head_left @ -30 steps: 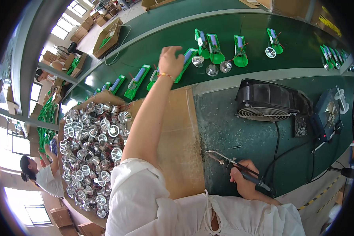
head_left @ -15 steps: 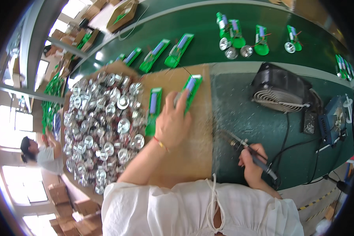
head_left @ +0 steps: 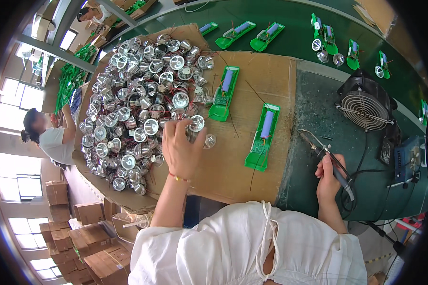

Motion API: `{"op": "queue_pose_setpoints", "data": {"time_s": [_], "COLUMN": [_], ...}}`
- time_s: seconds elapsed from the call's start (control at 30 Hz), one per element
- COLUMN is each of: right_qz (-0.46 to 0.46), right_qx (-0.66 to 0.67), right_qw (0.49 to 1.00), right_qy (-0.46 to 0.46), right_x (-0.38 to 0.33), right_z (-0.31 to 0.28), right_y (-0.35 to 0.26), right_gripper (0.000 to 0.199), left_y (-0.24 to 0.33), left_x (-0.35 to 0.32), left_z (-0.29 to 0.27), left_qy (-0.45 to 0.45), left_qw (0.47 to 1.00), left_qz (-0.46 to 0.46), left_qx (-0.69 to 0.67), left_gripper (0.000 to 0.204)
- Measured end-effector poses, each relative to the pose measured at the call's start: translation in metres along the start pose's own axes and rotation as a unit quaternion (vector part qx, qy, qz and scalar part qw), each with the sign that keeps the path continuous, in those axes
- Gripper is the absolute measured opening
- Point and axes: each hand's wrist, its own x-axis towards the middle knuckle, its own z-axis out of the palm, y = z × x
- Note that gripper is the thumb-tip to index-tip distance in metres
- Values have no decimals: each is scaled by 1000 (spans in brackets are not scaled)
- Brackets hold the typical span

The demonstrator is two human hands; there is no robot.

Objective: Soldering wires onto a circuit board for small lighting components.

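Observation:
My left hand point(head_left: 180, 149) is at the near right edge of a heap of silvery lamp reflectors point(head_left: 150, 127), thumb and fingers apart beside one reflector point(head_left: 196, 123). Whether the fingertips touch it is hard to see. My right hand point(head_left: 329, 178) grips a soldering iron point(head_left: 342, 179), its thin tip pointing up and left over the dark green mat. Between my hands, on the cardboard, lies a green torch housing point(head_left: 262, 137) with a purple battery cell and loose dark wires. A second such housing point(head_left: 224, 93) lies farther back, close to the heap.
A black fan point(head_left: 365, 109) with a wire grille stands at the right, near a blue soldering station point(head_left: 406, 161) and its cables. More green housings point(head_left: 236, 34) line the green bench point(head_left: 290, 35) at the back. At the far left a person point(head_left: 52, 135) works beside green parts.
My left hand has left the green housing and moved left to the edge of the reflector heap. My right hand still holds the soldering iron. The whole view has shifted.

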Motion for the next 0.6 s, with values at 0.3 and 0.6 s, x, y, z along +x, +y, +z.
{"op": "queue_pose_setpoints", "data": {"time_s": [0.3,0.6], "right_qz": [-10,-59], "right_qx": [-2,-81], "right_qw": [1000,977], "right_qy": [-22,-186], "right_x": [-21,-40], "right_z": [2,29], "right_y": [-13,-19], "right_gripper": [13,16], "left_y": [0,49], "left_x": [6,-50], "left_z": [12,23], "left_qy": [-75,-218], "left_qw": [986,916], "left_qz": [49,-69], "left_qx": [-138,-329], "left_gripper": [9,12]}}
